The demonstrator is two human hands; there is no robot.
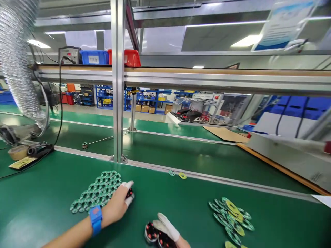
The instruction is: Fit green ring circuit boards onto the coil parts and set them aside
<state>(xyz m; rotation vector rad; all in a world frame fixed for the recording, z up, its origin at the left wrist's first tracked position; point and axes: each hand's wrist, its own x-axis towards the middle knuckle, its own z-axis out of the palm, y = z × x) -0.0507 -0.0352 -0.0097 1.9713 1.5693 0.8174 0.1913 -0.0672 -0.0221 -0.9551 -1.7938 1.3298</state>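
Observation:
My left hand (pixel 117 205), with a blue wrist strap (pixel 96 219) and white finger covers, has its thumb and fingers closed around a small round black-and-red part (pixel 129 193). It is over the right edge of a close-packed array of green ring-shaped circuit boards (pixel 99 189). At the bottom, my right hand (pixel 170 230), also in white finger covers, has its fingers on silver-rimmed round black-and-red parts (pixel 150 232). Some of those parts are cut off by the frame edge. To the right lies a loose pile of green and yellow rings (pixel 231 217).
A green ring (pixel 171 173) and a yellow ring (pixel 182 175) lie near the metal rail. An upright aluminium post (pixel 118 86) rises from the bench. On the left are a silver duct (pixel 19 62), a black cable (pixel 61 103) and a tape roll (pixel 18 152).

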